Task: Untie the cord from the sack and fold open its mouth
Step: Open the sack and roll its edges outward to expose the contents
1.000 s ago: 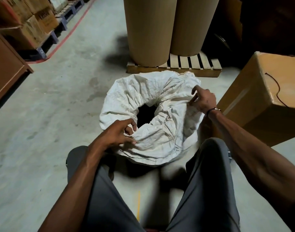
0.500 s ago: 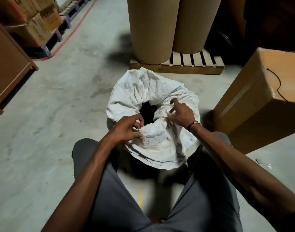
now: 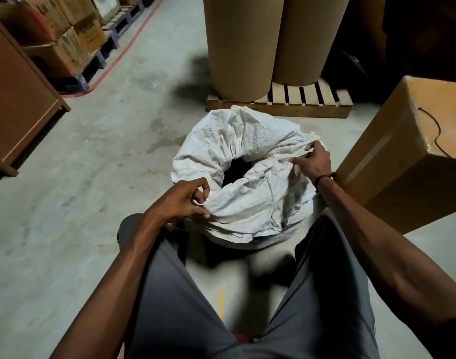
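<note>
Since half a second ago: right hand (image 3: 315,161) shifted outward from the near fold to the sack's right rim; left hand (image 3: 181,202) little changed.

Grip: left hand pinches the near-left edge of the rolled cuff, thumb under, fingers curled over. Right hand pinches a raised fold at the right rim.

Sack (image 3: 243,177): white woven fabric, thin, creased, rolled outward into a thick ring around a dark opening; stands on the concrete floor (image 3: 97,156) between the person's knees. Mouth already largely open.

Cord: none visible on the sack.

Handling advice: pull both pinches outward and down together, evening the cuff; work round the rim in short bites, since slack weave bunches.

Nearby: cardboard box (image 3: 403,156) just right; wooden pallet (image 3: 307,104) with cardboard drums (image 3: 239,42) behind.
</note>
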The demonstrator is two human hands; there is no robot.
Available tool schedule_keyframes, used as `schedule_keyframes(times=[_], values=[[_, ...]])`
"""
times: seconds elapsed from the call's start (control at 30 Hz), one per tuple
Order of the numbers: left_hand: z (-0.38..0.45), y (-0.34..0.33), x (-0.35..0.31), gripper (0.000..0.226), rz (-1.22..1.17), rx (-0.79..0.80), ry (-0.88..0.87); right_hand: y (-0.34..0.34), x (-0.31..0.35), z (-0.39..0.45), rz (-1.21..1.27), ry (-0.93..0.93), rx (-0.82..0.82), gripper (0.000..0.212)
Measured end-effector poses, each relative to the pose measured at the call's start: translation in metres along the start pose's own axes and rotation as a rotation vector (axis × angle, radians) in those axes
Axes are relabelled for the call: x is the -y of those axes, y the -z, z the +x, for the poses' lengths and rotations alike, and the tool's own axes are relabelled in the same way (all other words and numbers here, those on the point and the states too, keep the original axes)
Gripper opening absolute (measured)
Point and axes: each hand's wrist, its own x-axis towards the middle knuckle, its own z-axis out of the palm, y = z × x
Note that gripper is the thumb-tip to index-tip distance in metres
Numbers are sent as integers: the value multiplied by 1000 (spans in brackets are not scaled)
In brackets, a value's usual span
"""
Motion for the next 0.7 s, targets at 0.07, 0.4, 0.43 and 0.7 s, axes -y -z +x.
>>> schedule_keyframes(times=[0.07, 0.4, 0.43, 0.7], values=[[-2, -1, 1, 54, -41, -1, 26, -5, 1, -6, 81, -9, 5, 42], [12, -17, 33, 36, -2, -319, 94, -31, -17, -33, 239, -121, -2, 33], [17, -21, 38, 41, 51, -362, 136, -32, -20, -34, 228, -123, -2, 33], [54, -46, 55, 90, 144, -276, 437, -41, -37, -23, 267, -172, -6, 37]])
